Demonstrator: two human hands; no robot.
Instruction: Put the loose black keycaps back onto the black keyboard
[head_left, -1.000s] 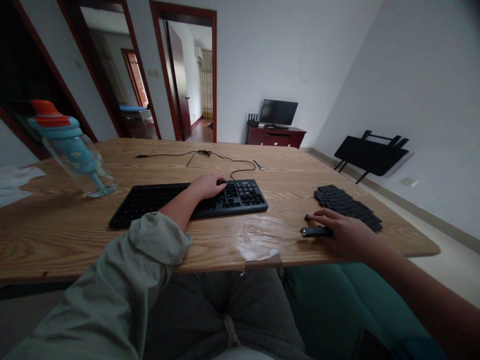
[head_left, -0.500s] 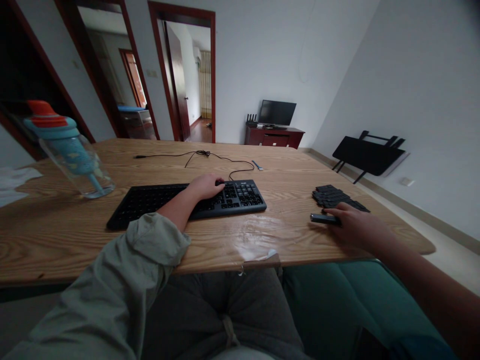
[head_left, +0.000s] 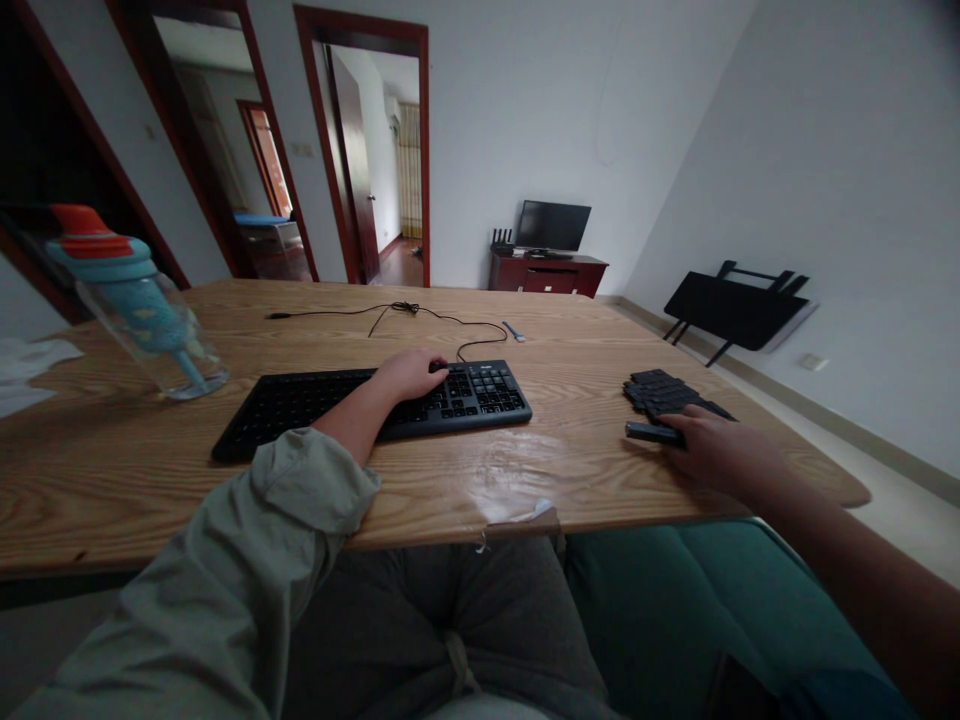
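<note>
A black keyboard lies across the wooden table in front of me. My left hand rests on its middle, thumb and fingertips drawn together near the upper keys. What is between those fingertips, if anything, is too dark to make out. On the right, my right hand is closed around a short dark stick-like tool that points left. Its fingertips are at the near edge of a pile of small black keycaps. The palm hides the tool's other end.
A clear bottle with a red and blue lid stands at the left, beside white tissue. The keyboard's cable runs along the back. A small blue brush-like item lies near it. Tape covers part of the front edge.
My right hand has shifted slightly right with the tool. A small dark piece seen earlier at its fingertips no longer shows apart from the pile. My left hand stays in place.
</note>
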